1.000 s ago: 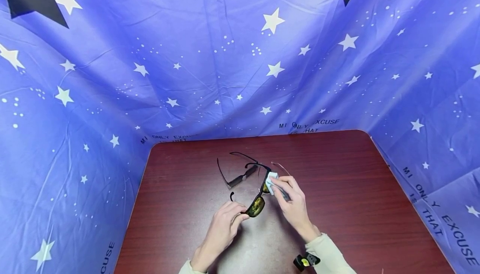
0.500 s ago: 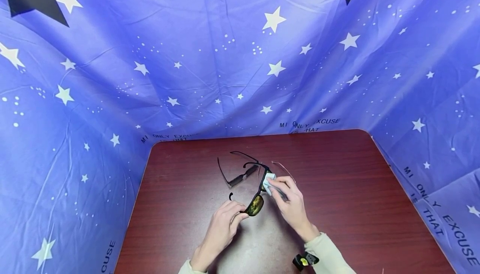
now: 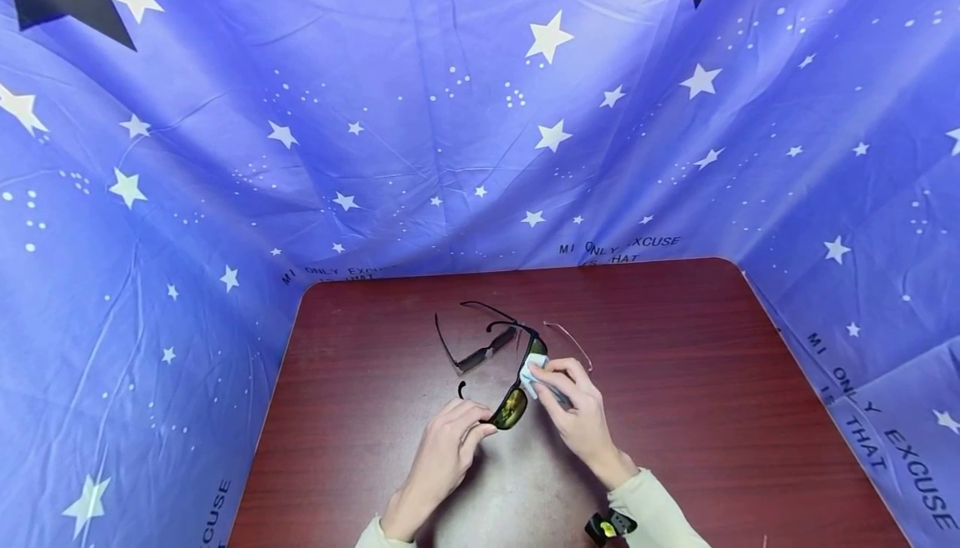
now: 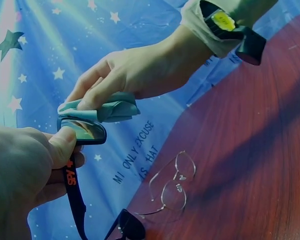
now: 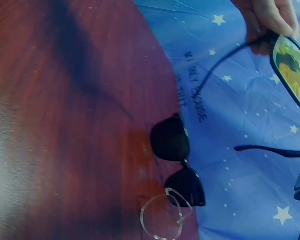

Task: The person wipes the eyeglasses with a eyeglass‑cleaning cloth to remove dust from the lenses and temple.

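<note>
At the frame's lower centre, sunglasses (image 3: pixel 513 409) are pinched by the left grip (image 3: pixel 448 445).
A cloth (image 3: pixel 533 371) (pale blue, folded) is pinched by the right grip (image 3: pixel 583 416) against one lens (image 3: pixel 537 348).

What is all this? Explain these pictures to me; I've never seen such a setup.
There's no machine, just a person working bare-handed. The wide view is filmed from the head, the two closer ones from each wrist. The left hand's grip has yellow-lensed sunglasses by one end of the frame; the right hand's grip has a pale cloth against them. On the reddish-brown table lie dark sunglasses and thin wire glasses. Starry blue fabric hangs around it.
</note>
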Available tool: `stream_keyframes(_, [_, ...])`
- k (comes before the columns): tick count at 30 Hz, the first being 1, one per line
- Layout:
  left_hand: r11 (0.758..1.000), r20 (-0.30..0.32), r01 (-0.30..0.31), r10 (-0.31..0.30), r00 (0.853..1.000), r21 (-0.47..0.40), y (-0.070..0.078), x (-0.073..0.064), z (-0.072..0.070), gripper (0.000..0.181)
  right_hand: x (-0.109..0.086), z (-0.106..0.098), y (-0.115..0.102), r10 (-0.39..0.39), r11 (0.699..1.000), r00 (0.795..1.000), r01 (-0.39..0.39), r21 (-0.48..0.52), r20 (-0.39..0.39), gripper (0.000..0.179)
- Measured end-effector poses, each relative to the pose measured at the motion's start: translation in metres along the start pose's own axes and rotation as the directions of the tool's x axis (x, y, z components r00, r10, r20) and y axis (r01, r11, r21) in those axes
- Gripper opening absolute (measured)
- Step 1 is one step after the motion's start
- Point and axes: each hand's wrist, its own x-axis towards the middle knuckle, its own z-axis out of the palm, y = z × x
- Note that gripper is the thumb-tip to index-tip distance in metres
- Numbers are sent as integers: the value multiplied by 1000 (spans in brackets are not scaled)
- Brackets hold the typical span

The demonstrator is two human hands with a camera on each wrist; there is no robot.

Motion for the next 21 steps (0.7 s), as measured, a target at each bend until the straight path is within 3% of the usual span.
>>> stream_keyframes(4, [1000,-6,0,0,1000,10,-1,-1,-1,9,-2,3,-1,-25,1000,1000,25,11,19,35])
stream_keyframes(10, [1000,-8,-7,7,1000,16,0,0,-2,8,9,1,2,0,999,999,-3,-53,-47,42])
stream_keyframes(15, [995,-41,-84,86,995,58,-3,0,-1,8,19,-3,0,41,995,996,-48,-87,-79,42])
stream_keyframes(21, [974,-41,-189,195,980,124,-9,1,0,7,33,-8,-21,65,991,992,-77,-107,-110,39])
